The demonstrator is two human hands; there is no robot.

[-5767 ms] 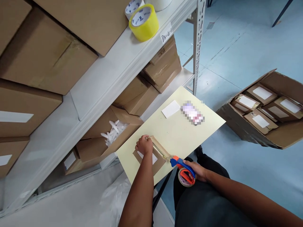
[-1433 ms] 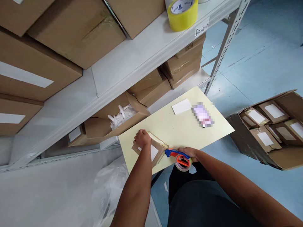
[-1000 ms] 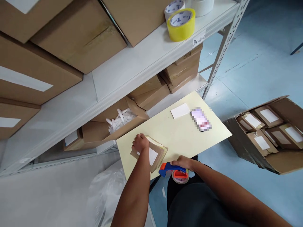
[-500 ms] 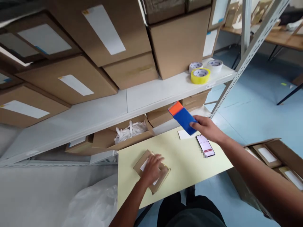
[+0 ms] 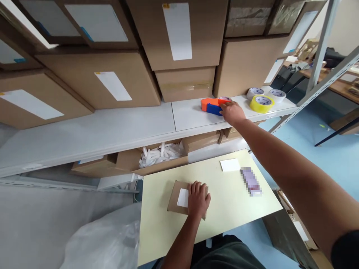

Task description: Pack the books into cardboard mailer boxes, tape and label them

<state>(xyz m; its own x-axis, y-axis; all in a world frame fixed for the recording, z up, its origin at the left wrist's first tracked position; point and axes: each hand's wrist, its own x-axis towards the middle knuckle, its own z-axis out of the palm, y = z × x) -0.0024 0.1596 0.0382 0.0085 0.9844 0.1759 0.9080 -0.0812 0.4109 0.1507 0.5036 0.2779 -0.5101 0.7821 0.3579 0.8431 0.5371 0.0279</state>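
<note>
My left hand lies flat, fingers stretched out, on a small brown cardboard parcel with a white label, which rests on the pale yellow table. My right hand reaches up to the white shelf and grips the orange and blue tape dispenser, which rests on the shelf surface.
A yellow tape roll and two white rolls sit on the shelf to the right. Large labelled cartons fill the shelf behind. On the table lie a white card and a phone. An open box with white packing pieces sits below.
My right hand lifted the tape dispenser from the table edge up onto the shelf. My left hand went from gripping the parcel to lying flat on it. The view tilted upward.
</note>
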